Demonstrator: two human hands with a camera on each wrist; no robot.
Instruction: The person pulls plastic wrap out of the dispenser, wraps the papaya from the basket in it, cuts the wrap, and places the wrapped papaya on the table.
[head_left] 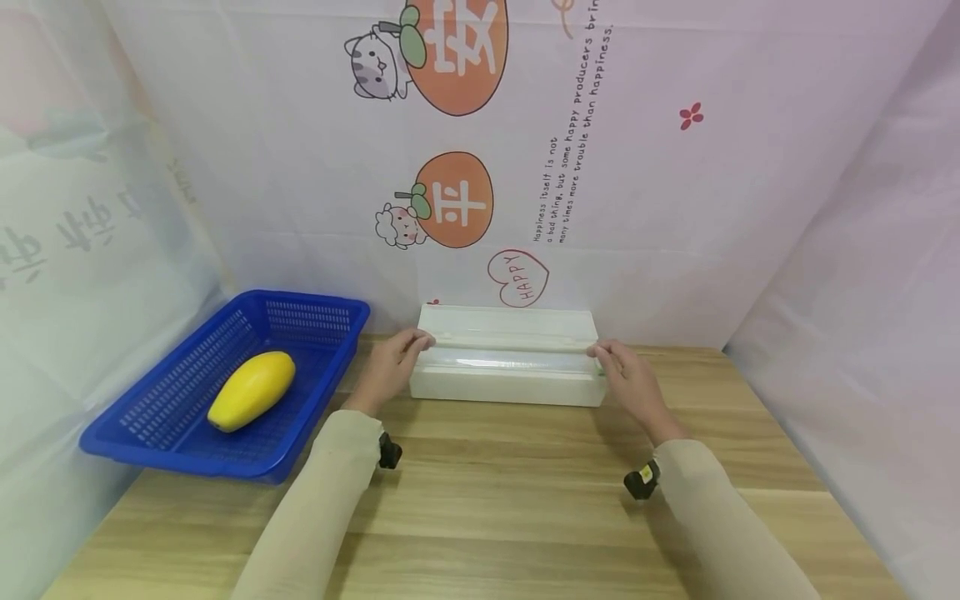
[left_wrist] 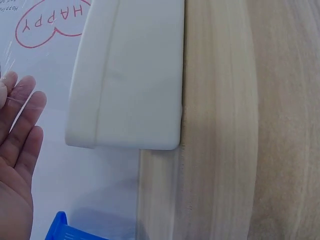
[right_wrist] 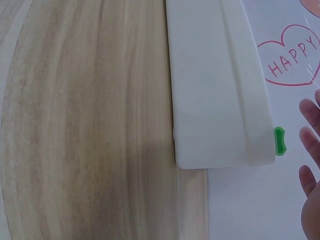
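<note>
A long white cling film dispenser (head_left: 506,388) stands on the table against the back wall sheet, its lid (head_left: 506,320) raised at the rear. Clear, shiny cling film (head_left: 495,361) shows across its opening. My left hand (head_left: 390,368) is at the dispenser's left end, pinching the film between thumb and fingertips; the left wrist view shows wrinkled film at those fingers. At the opposite end my right hand (head_left: 635,385) pinches the film's other corner. The right wrist view cuts off that hand's thumb and fingertips. A small green slider (right_wrist: 280,141) sticks out near the dispenser's right end.
On the left of the table sits a blue plastic basket (head_left: 187,460) with a yellow papaya-like fruit (head_left: 252,390) in it. Printed white sheets (head_left: 637,183) enclose the wooden table (head_left: 517,500) at the back and both sides.
</note>
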